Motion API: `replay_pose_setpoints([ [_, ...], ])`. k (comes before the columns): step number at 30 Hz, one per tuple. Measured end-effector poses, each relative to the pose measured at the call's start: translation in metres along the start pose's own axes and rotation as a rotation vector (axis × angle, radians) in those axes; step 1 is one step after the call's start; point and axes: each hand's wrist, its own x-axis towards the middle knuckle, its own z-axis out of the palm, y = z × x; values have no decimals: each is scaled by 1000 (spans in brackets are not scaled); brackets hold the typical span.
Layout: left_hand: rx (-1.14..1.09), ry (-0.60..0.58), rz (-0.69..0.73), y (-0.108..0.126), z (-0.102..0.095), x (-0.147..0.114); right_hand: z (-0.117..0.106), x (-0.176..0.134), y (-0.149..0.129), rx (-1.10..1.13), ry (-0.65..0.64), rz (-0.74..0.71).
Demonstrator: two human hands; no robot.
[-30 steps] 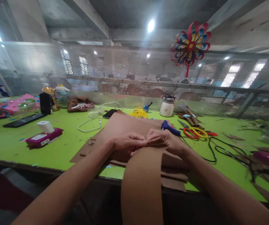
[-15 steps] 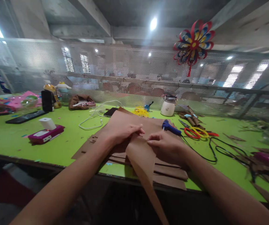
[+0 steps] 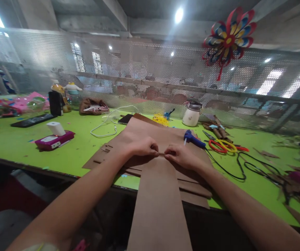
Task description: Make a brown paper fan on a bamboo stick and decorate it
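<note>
A long strip of brown paper [image 3: 160, 202] hangs over the table's front edge toward me. Its far end is pinched between the fingertips of my left hand [image 3: 147, 146] and my right hand [image 3: 179, 156], which are a short gap apart. A narrow edge at that end looks folded or rolled between the fingers. Beneath both hands lie stacked sheets of brown paper [image 3: 141, 129], their layered edges showing at the front. Just beyond my right hand, a blue glue gun [image 3: 194, 139] rests on the stack.
Scissors [image 3: 221, 145] with red and yellow handles and a black cord lie at right. A white jug [image 3: 191, 115] stands behind. At left are a purple power strip [image 3: 54, 140] with a white plug, a white cable [image 3: 103, 135] and a black phone-like slab [image 3: 35, 120].
The brown strip has turned from a twisted, slanting hang to lying flat and facing me. My left hand has gone from loosely curled to pinching its end; the view has shifted slightly.
</note>
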Motion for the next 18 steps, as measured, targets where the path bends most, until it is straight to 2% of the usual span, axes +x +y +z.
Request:
replay_pose_setpoints([
  [6, 71, -44, 33, 0, -1, -1, 8, -2, 4, -82, 44, -40],
  [18, 262, -4, 59, 13, -1, -5, 20, -3, 7, -346, -23, -162],
])
